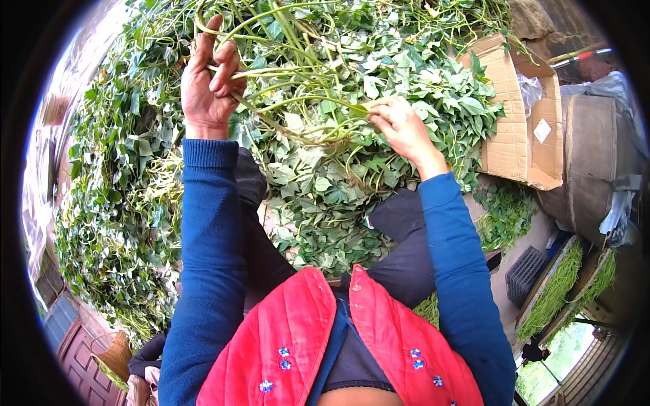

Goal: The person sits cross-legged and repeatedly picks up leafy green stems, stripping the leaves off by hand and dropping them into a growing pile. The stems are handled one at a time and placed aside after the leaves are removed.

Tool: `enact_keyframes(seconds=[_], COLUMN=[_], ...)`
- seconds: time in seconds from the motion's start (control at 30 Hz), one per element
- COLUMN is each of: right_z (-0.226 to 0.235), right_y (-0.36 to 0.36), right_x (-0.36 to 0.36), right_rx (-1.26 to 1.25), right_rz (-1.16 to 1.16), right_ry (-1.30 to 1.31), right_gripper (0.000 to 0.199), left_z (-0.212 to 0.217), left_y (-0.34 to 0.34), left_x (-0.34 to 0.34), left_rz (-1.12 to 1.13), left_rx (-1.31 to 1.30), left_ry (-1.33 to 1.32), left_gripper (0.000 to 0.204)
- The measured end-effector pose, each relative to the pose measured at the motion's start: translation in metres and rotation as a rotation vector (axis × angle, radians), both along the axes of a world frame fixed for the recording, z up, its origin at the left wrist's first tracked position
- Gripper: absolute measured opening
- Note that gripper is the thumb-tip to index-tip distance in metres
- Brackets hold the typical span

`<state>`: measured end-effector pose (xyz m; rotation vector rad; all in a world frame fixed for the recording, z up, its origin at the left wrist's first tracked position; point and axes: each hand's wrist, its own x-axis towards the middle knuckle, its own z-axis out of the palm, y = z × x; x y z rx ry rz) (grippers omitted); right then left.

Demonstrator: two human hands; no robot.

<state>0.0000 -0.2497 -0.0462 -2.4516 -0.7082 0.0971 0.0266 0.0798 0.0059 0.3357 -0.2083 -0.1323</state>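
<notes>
My left hand (215,84), palm turned up, has its fingers curled round a long green vine (261,116) that looks like sweet potato vine. Its index finger points away from me, and several pale stems run off from it to the right. To the right, my right hand (401,127) pinches a green leaf (357,108) at the end of one stem between thumb and fingers. Beneath both hands spreads a big heap of leafy vines (379,64), reaching between my knees and along my left side.
An open cardboard box (504,101) stands right of the heap, beside a big brown container (588,159). Farther right lie a dark plastic crate (525,274) and trays of green stems (555,291). A wicker basket (115,355) sits at lower left, by a person's dark sleeve (145,358).
</notes>
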Motion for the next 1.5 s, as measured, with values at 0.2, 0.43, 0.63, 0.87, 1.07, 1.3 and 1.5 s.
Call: enact_keyframes(seconds=[0.2,0.43,0.63,0.87,1.07,1.3,1.5], right_z=[0.011,0.014,0.023,0.026,0.017,0.043,0.047], right_y=[-0.006,-0.011,0.018,0.041,0.042,0.020,-0.007], right_x=[0.004,0.014,-0.002,-0.007,0.000,-0.001,0.001], right_rx=[-0.024,0.434,0.152,0.202,0.275,0.277,0.034], right_rz=[-0.057,-0.845,-0.203,-0.139,-0.108,-0.220,-0.227], right_ry=[-0.023,0.473,-0.015,0.097,0.089,0.575,0.310], right_gripper=[0.009,0.018,0.058,0.021,0.024,0.033,0.018], left_z=[-0.004,-0.009,-0.012,0.005,-0.025,-0.028,-0.028], left_y=[0.017,0.006,-0.006,-0.053,-0.116,-0.102,-0.079], left_x=[-0.002,0.003,0.004,0.002,-0.034,-0.027,-0.014], left_rz=[0.075,0.093,0.063,0.278,-0.381,-0.332,-0.217], left_rx=[0.015,0.019,-0.081,0.510,1.013,0.857,0.712], left_ry=[0.054,0.072,0.094,0.518,0.442,0.403,0.417], left_gripper=[0.038,0.035,0.034,0.074,0.038,0.038,0.038])
